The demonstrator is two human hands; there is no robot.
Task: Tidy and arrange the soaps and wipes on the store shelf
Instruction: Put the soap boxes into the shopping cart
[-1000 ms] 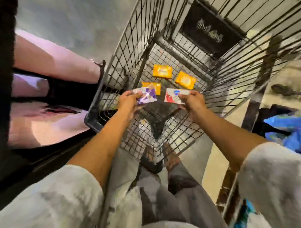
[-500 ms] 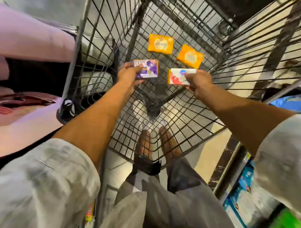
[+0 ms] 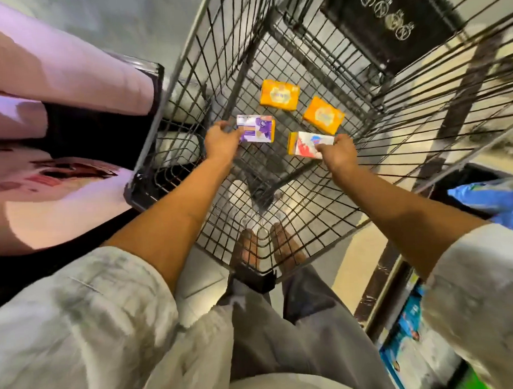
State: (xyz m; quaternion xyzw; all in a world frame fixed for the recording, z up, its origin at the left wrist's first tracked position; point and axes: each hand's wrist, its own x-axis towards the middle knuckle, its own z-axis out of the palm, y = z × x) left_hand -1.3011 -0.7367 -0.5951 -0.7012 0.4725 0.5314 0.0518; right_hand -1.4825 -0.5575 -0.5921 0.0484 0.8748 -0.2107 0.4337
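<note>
Inside the wire shopping cart (image 3: 365,173), both of the person's arms reach down toward the mesh floor. Their left hand (image 3: 221,141) pinches the near end of a purple and white soap box (image 3: 257,128), thumb on top and fingers curled under it; an orange strip shows along the box's far edge, though whether that is a second box beneath cannot be told. Their right hand (image 3: 338,153) grips a white soap box with a red and blue print (image 3: 311,144) by its right end, fingers curled round it, and an orange edge shows at that box's left side too. The two held boxes sit side by side in the middle of the cart, apart from each other.

Beyond them, toward the cart's far end, two orange soap packs lie flat on the mesh: one (image 3: 279,94) above the purple box, the other (image 3: 323,115) tilted, just beyond the white box. A black panel with pale round emblems (image 3: 389,23) hangs at the cart's far wall.

Below the cart's near corner are the person's feet (image 3: 266,252) on pale floor. Blue packages (image 3: 494,197) show right of the cart.
</note>
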